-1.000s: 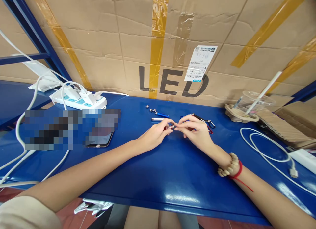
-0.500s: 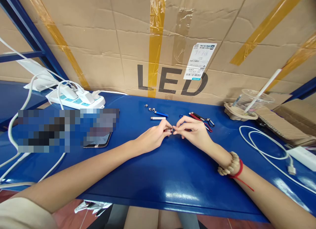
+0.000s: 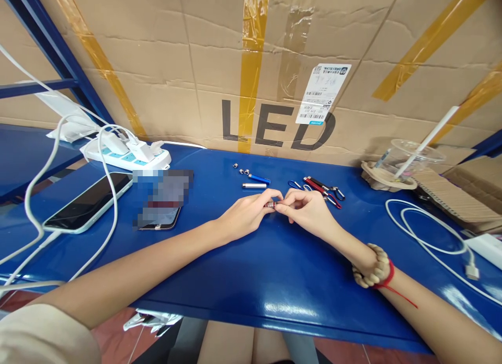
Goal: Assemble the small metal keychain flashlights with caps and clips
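Note:
Near the middle of the blue table, my left hand pinches a small red-and-silver metal cylinder between thumb and forefinger. My right hand is closed at the cylinder's right end, thumb and fingertips pressed together there; what lies between them is mostly hidden. Just beyond the hands lie a silver tube and a blue tube, with small silver caps behind them. To the right, past my right hand, is a group of red, black and blue tubes with carabiner clips.
A large cardboard box stands along the back. On the left are a white power strip, cables and two phones, one a white-edged phone. At the right are a plastic cup in a cardboard holder and a coiled white cable.
My right fingers have curled in closer to the cylinder's end; the dark piece seen there before is now hidden. The view has shifted slightly.

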The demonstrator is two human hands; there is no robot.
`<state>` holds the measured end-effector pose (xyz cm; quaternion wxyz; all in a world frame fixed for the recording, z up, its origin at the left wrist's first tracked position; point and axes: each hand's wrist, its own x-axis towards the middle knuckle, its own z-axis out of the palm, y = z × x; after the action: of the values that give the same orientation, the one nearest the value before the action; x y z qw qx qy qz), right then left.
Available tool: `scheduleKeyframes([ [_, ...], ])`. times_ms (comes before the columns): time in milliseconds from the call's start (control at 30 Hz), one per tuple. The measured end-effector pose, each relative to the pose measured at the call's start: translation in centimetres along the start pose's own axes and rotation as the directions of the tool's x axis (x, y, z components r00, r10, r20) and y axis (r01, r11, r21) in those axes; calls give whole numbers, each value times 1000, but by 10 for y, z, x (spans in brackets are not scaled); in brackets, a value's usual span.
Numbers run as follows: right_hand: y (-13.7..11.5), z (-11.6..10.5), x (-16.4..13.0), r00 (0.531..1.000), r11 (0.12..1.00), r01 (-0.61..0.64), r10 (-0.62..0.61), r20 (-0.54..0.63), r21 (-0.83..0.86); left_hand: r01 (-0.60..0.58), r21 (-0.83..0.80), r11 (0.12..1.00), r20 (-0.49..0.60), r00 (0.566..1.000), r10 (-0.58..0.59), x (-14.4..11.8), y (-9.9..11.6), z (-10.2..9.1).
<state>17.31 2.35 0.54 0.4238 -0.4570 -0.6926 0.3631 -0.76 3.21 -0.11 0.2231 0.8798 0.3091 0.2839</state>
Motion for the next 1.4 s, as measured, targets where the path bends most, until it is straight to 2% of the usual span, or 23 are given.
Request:
scheduleKeyframes([
  [133, -2, 0, 1, 987, 987, -159, 158, 14, 37, 1, 30, 1000, -30, 1000, 0, 1, 1, 0],
  [300, -3, -2, 2, 978, 976, -209, 207, 31, 61, 9, 47, 999, -50, 999, -7, 2, -1, 1],
  [767, 2, -3, 5, 961, 961, -275, 274, 47, 27, -8, 108, 994, -76, 997, 16, 2, -1, 4],
  [1267, -3, 3, 5, 974, 972, -216, 208, -95, -88, 76, 92, 993, -45, 996, -72, 2, 0, 2],
  [1400, -4, 4, 4, 970, 974, -218, 208, -129, -69, 88, 54, 995, -56, 995, -85, 3, 3, -1],
])
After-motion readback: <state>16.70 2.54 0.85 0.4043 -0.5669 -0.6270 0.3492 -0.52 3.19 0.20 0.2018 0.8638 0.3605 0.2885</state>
